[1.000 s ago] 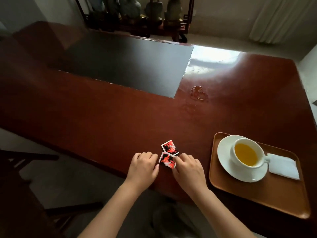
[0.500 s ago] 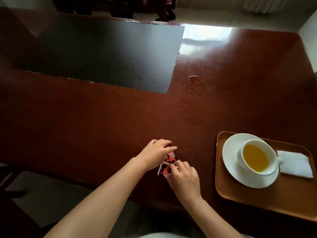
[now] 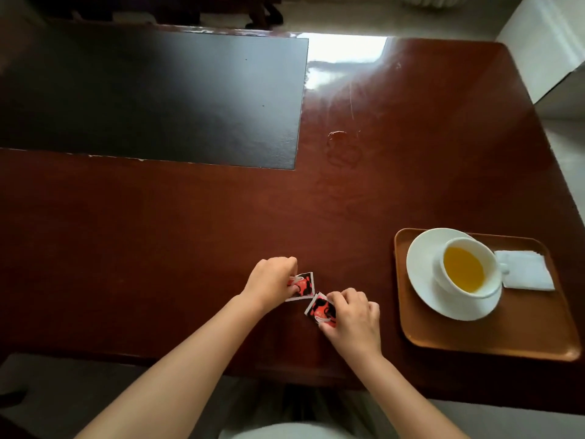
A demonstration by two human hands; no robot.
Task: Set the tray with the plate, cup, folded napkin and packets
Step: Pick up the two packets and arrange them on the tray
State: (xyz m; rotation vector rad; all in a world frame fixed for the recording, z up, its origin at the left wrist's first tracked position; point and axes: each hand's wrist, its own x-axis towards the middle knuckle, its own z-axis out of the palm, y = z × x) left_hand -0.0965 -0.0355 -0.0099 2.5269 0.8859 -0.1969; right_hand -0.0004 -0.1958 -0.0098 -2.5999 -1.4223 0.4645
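Observation:
Two small red, black and white packets lie near the table's front edge. My left hand (image 3: 272,280) pinches the left packet (image 3: 303,286). My right hand (image 3: 353,315) pinches the right packet (image 3: 321,309); the two packets sit corner to corner. To the right stands a brown wooden tray (image 3: 493,340). On it rests a white plate (image 3: 421,274) carrying a white cup (image 3: 465,270) of yellow liquid. A folded white napkin (image 3: 528,270) lies on the tray beside the cup's handle.
The table is dark red wood (image 3: 158,232) with a large black mat (image 3: 152,96) at the back left. A wet ring mark (image 3: 343,150) shows near the middle. A white wall corner (image 3: 547,45) stands at the far right, and my lap shows below the front edge.
The packets, stacked together under both hands before, are now pulled apart, one in each hand. My view has tilted further down over the table.

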